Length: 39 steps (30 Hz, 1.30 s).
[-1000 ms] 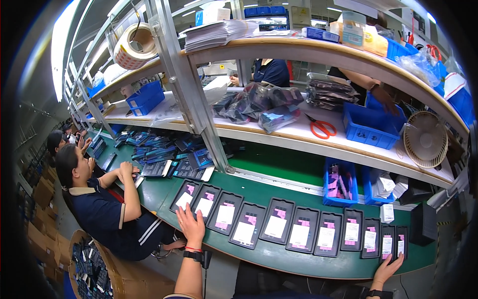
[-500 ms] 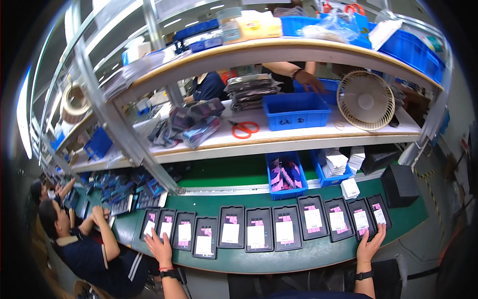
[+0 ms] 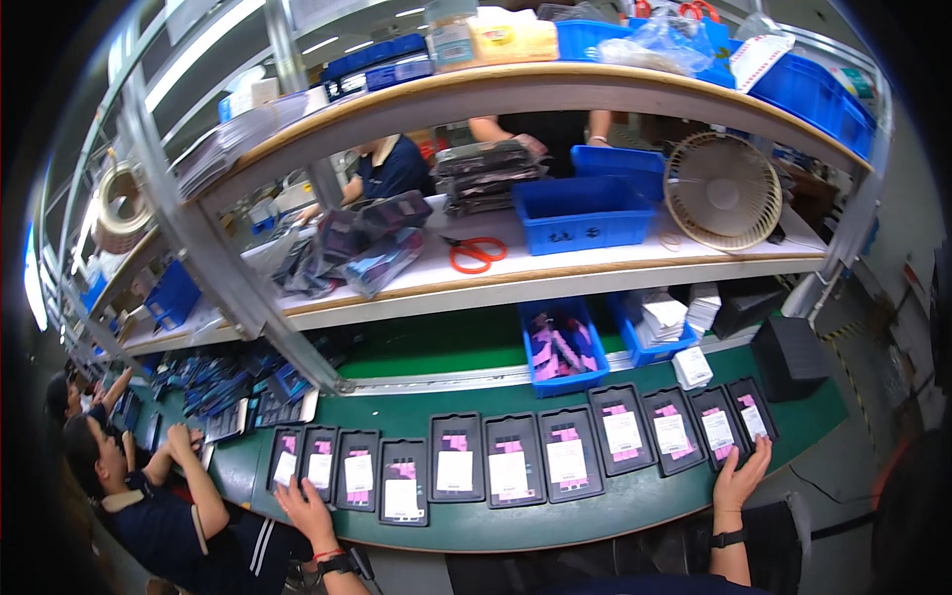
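A row of several black trays [image 3: 454, 421] spans the bench, each holding pink pieces and a white card [image 3: 455, 470]. My left hand [image 3: 307, 510] is open, fingers spread, at the near edge of the leftmost trays; a small tray [image 3: 274, 464] lies just beyond its fingertips. My right hand [image 3: 740, 480] is open with fingers apart at the right end of the row. Its fingertips reach the lower edge of the last tray [image 3: 740, 388]; whether they touch it I cannot tell. Neither hand holds anything.
Behind the trays stand a blue bin of pink and dark pieces [image 3: 566, 379], a bin of white cards [image 3: 658, 351] and a black box [image 3: 790, 359]. The shelf above carries red scissors [image 3: 478, 255], an empty blue bin [image 3: 583, 238] and a fan [image 3: 723, 188]. Co-workers [image 3: 149, 506] sit at left.
My left hand has drawn back slightly from the leftmost trays. My right hand stays near the right end. Behind the shelf, a co-worker's hand has moved from the blue bin to the stacked bags.
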### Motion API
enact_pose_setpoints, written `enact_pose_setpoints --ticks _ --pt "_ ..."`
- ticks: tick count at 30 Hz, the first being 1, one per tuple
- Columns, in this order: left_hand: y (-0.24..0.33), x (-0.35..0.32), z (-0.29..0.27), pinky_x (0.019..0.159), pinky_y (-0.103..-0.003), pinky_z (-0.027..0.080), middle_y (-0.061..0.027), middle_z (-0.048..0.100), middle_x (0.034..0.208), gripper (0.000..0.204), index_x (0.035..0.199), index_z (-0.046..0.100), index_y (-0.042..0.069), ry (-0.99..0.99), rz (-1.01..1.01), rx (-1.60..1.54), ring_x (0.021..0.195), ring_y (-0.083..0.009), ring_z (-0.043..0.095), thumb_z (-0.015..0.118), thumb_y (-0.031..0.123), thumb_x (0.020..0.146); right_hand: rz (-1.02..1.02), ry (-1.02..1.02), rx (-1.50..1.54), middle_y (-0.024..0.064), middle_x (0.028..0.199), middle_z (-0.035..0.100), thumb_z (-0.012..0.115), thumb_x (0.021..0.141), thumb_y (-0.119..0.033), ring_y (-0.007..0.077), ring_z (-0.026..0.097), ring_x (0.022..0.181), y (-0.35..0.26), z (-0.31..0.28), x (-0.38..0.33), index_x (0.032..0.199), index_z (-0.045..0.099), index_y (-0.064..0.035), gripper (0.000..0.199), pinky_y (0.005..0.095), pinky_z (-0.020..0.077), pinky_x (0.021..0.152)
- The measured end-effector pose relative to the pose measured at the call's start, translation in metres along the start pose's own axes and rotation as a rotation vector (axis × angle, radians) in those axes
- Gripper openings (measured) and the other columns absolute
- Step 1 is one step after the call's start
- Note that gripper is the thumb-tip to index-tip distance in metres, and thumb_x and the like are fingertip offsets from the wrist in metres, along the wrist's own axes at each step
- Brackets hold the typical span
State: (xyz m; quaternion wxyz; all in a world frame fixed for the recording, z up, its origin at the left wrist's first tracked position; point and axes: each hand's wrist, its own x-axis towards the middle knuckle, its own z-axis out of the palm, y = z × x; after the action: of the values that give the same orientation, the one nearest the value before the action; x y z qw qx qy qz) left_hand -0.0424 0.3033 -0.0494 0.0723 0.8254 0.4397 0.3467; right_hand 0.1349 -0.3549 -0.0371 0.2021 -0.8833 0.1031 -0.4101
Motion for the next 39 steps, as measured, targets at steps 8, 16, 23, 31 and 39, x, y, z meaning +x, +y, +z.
enact_pose_setpoints --ticks 8,16,23,31,39 --pt "-0.019 0.002 -0.001 0.105 -0.048 0.025 -0.0299 0.041 0.131 0.043 0.122 0.052 -0.001 -0.043 0.002 0.051 0.126 -0.0443 0.032 0.049 0.031 0.093 -0.011 -0.045 -0.013 0.0263 0.129 0.039 0.056 0.084 -0.017 0.0428 0.034 0.123 -0.014 -0.001 0.008 0.121 0.042 0.0049 0.045 0.0478 0.0259 0.103" --pt "0.05 -0.009 -0.048 0.095 -0.051 0.037 -0.0326 0.053 0.111 0.038 0.103 0.064 -0.003 0.015 0.146 0.067 0.108 -0.0473 0.046 0.053 0.031 0.09 0.018 -0.066 -0.026 0.0264 0.131 0.036 0.055 0.085 -0.022 0.0419 0.032 0.125 -0.007 -0.005 0.001 0.122 0.041 0.0044 0.047 0.0481 0.0235 0.104" --pt "0.046 -0.007 -0.04 0.096 -0.051 0.036 -0.0321 0.053 0.11 0.036 0.106 0.062 -0.003 0.046 0.191 0.074 0.108 -0.0476 0.045 0.054 0.028 0.09 0.028 -0.075 -0.019 0.0264 0.131 0.037 0.055 0.086 -0.022 0.0419 0.032 0.125 -0.004 -0.005 0.0 0.122 0.041 0.0037 0.047 0.0474 0.0242 0.104" --pt "0.004 -0.004 0.001 0.105 -0.048 0.026 -0.0309 0.039 0.132 0.052 0.129 0.045 -0.001 -0.046 -0.01 0.104 0.128 -0.0442 0.03 0.056 0.03 0.088 -0.01 -0.053 -0.03 0.0268 0.128 0.039 0.056 0.084 -0.018 0.0424 0.037 0.121 -0.003 0.001 0.004 0.12 0.044 0.0047 0.044 0.0466 0.0274 0.102" --pt "0.017 -0.007 -0.011 0.105 -0.047 0.026 -0.0279 0.039 0.133 0.06 0.127 0.046 -0.002 -0.023 -0.013 0.053 0.129 -0.043 0.029 0.062 0.034 0.082 0.001 -0.11 -0.079 0.026 0.132 0.037 0.052 0.089 -0.018 0.0405 0.035 0.124 0.005 0.002 0.001 0.124 0.04 0.005 0.043 0.0457 0.0262 0.104"
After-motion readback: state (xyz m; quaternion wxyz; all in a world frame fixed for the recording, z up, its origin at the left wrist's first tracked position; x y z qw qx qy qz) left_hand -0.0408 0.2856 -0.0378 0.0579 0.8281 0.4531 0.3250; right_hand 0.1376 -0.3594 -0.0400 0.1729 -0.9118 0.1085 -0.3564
